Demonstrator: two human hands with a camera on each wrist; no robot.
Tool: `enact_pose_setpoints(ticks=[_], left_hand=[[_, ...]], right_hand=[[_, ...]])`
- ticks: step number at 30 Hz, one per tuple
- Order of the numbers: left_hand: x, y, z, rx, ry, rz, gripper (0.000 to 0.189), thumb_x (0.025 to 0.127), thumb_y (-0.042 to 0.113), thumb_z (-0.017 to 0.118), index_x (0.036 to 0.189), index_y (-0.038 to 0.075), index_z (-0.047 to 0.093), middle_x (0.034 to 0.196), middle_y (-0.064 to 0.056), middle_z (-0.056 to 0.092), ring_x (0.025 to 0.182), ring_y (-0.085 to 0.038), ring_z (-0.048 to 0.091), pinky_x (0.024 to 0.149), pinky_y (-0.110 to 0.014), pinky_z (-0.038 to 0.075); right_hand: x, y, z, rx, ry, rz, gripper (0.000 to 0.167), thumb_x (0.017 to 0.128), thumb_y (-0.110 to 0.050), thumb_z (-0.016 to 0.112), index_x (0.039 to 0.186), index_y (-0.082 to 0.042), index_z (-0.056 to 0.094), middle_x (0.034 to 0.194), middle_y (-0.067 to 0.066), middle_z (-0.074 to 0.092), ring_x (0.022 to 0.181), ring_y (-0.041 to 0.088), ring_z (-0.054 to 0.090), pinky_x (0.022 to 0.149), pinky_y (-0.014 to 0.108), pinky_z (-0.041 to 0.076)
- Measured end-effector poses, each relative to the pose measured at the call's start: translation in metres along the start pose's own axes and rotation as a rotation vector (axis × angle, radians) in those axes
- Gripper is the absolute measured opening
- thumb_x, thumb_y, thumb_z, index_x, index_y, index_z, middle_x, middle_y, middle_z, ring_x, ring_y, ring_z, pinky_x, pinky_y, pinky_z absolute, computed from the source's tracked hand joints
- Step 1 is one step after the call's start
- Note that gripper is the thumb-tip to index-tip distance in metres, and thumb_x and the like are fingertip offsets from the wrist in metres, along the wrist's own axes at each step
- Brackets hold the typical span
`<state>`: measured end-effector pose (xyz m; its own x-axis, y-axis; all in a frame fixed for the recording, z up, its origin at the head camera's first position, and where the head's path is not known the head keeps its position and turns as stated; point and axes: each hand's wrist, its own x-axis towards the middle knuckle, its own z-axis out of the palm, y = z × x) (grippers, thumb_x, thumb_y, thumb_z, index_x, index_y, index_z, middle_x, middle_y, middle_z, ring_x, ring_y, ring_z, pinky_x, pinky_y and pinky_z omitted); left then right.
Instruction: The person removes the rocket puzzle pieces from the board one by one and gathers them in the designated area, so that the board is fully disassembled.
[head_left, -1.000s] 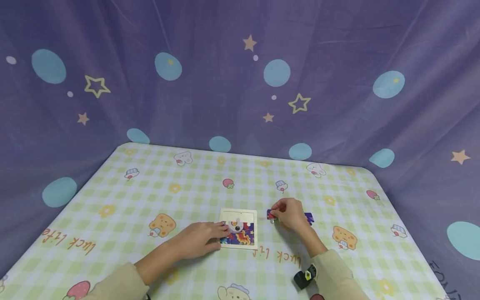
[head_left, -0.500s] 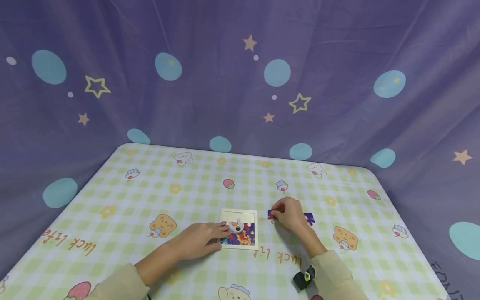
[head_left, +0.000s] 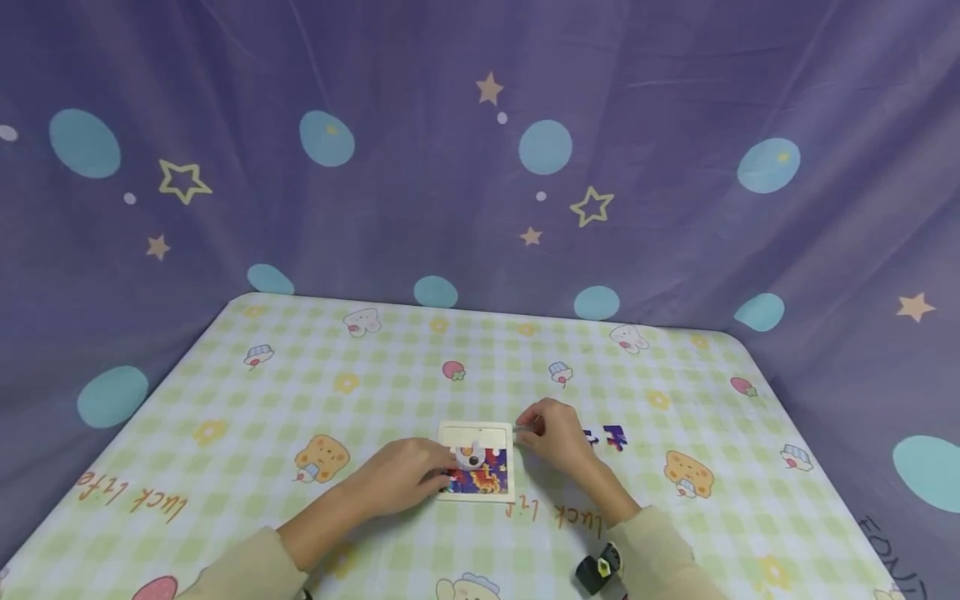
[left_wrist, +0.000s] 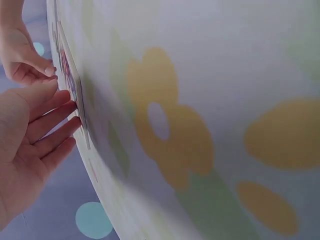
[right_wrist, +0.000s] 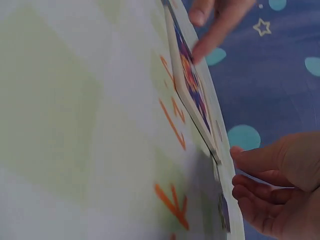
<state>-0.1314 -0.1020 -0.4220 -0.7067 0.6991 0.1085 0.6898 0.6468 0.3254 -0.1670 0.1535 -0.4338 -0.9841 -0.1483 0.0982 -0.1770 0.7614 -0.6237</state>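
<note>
A pale wooden puzzle tray [head_left: 476, 498] lies on the table, its lower part filled with colourful jigsaw pieces [head_left: 480, 480] and its far strip bare. My left hand [head_left: 408, 473] rests at the tray's left side, fingers lightly bent and fingertips over the pieces; the left wrist view shows that hand [left_wrist: 30, 130] with fingers spread at the tray edge. Beside the tray's far right corner, my right hand [head_left: 553, 433] pinches a puzzle piece [head_left: 521, 428], of which only a thin greyish edge shows. In the right wrist view the fingers of this hand [right_wrist: 285, 185] mostly hide it.
Two loose purple puzzle pieces lie right of my right hand, one partly behind it and the other puzzle piece [head_left: 615, 437] in full view. A green checked cloth [head_left: 390, 542] covers the table. A purple patterned curtain [head_left: 420, 217] hangs behind.
My right hand has moved left from the loose pieces to the tray's right edge, carrying a puzzle piece. The loose pieces behind it now show more. My left hand stays at the tray.
</note>
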Motion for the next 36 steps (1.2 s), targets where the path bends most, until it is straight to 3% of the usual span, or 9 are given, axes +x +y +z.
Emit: enact_pose_setpoints(ticks=[6,11,17,24,30,36], left_hand=[[0.006,0.000,0.001,-0.005,0.004,0.005,0.019,0.089,0.020,0.066,0.105,0.011,0.072,0.101,-0.001,0.074,0.095,-0.013,0.068,0.088,-0.031,0.057],[0.008,0.002,0.002,0.019,0.027,0.036,0.017,0.089,0.020,0.067,0.102,0.010,0.072,0.098,0.000,0.073,0.093,-0.012,0.067,0.087,-0.030,0.057],[0.010,0.006,0.004,0.058,0.055,0.085,0.023,0.088,0.021,0.068,0.107,0.009,0.071,0.107,-0.003,0.072,0.101,-0.016,0.067,0.092,-0.033,0.056],[0.010,0.018,0.005,0.059,-0.066,0.118,0.039,0.092,0.024,0.063,0.127,0.008,0.062,0.134,-0.008,0.062,0.126,-0.024,0.058,0.106,-0.041,0.048],[0.008,0.025,0.007,0.097,-0.139,0.170,0.041,0.092,0.025,0.062,0.131,0.011,0.060,0.138,-0.006,0.058,0.132,-0.024,0.053,0.109,-0.041,0.045],[0.006,0.027,0.009,0.095,-0.182,0.146,0.045,0.092,0.027,0.063,0.134,0.013,0.057,0.142,-0.005,0.055,0.135,-0.023,0.050,0.110,-0.040,0.045]], right_hand=[[-0.008,-0.010,0.007,-0.019,-0.041,-0.099,0.011,0.075,-0.010,0.079,0.083,-0.010,0.072,0.082,0.001,0.064,0.073,0.010,0.055,0.063,0.017,0.048],[-0.014,-0.016,0.010,-0.058,-0.100,-0.132,0.012,0.077,-0.009,0.078,0.087,-0.010,0.072,0.088,0.001,0.066,0.081,0.011,0.059,0.071,0.022,0.052],[-0.016,-0.019,0.012,-0.110,-0.137,-0.164,0.015,0.078,-0.013,0.079,0.091,-0.009,0.071,0.089,0.000,0.063,0.078,0.010,0.057,0.069,0.021,0.051],[-0.015,-0.019,0.012,-0.137,-0.142,-0.216,0.012,0.079,-0.013,0.078,0.088,-0.008,0.072,0.088,0.000,0.061,0.076,0.011,0.057,0.067,0.021,0.051],[-0.015,-0.020,0.012,-0.149,-0.131,-0.228,0.012,0.078,-0.013,0.079,0.086,-0.008,0.072,0.087,0.000,0.062,0.078,0.013,0.059,0.071,0.024,0.054],[-0.015,-0.020,0.012,-0.158,-0.125,-0.210,0.011,0.078,-0.012,0.079,0.086,-0.009,0.072,0.087,-0.001,0.062,0.078,0.010,0.058,0.072,0.024,0.054]])
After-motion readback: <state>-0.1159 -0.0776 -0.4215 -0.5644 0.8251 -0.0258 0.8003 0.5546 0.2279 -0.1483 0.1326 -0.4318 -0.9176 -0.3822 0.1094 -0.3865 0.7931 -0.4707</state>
